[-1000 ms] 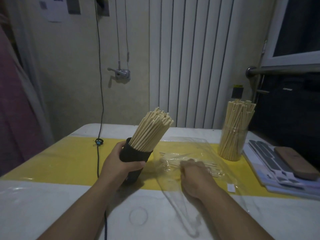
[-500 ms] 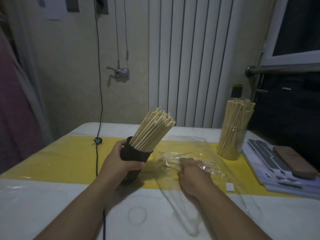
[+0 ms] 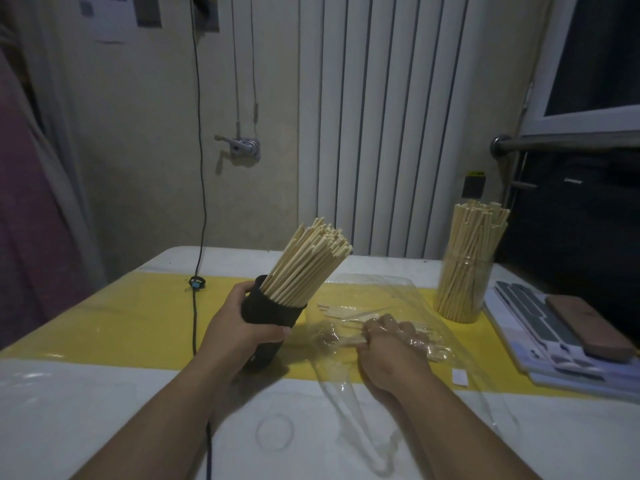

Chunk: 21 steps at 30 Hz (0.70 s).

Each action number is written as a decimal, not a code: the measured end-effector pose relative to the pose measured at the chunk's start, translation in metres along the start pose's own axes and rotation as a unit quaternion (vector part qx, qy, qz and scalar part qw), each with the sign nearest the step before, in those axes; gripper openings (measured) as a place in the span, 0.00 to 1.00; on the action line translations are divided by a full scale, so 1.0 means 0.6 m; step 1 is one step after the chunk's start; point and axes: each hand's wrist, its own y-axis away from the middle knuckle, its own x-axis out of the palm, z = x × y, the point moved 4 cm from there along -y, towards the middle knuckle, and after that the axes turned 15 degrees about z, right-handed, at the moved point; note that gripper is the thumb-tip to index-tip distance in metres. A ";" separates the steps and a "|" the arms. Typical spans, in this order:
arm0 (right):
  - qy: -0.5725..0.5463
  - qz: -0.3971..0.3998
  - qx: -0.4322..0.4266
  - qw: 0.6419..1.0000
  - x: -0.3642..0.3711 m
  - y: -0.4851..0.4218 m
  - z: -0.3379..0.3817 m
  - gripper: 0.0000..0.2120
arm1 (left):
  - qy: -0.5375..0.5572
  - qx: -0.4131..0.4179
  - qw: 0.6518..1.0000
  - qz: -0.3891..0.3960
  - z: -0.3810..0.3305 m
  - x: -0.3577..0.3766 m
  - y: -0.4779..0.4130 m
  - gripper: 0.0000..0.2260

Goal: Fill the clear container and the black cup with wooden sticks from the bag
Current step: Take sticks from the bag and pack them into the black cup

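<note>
View: head camera only, looking down over both forearms onto the table (image 3: 86,393).
Landmark: the black cup (image 3: 273,311), standing on the yellow strip (image 3: 121,317) that crosses the table.
Left hand: the left hand (image 3: 239,327) is wrapped round the cup's wall with the thumb across the near side. It holds the cup tipped, mouth leaning up and to the right.
Cup's load: a packed bundle (image 3: 308,265) of pale sticks juts from the mouth, leaning with the cup and fanned slightly at the tips. To my eye there is little room left.
Bag: the bag (image 3: 377,289) is clear and crinkled, and lies flat just right of the cup.
Right hand: the right hand (image 3: 388,355) is inside the bag, just right of the cup. Film lies over the knuckles, and the fingers are clenched round some loose sticks (image 3: 346,311).
Loose sticks: few, thin, straight and pale. Their long axis runs roughly left to right, with the left ends nearest the cup.
Relation that matters: the cup's mouth lies up and left of the gripped sticks, and the right hand is much the nearer. I'd judge the sticks must come out of the bag and be swung up to match the cup's lean.
Clear container: the clear container (image 3: 465,289) stands well right of the cup, beyond the bag. It is upright, crammed with sticks, and touched by neither hand.
Elsewhere: a dark cable (image 3: 194,306) runs down just left of the cup.
</note>
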 end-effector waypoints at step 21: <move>0.078 0.130 -0.037 0.988 -0.032 0.045 0.005 0.11 | -0.084 0.007 0.996 0.001 -0.004 0.000 0.005 0.38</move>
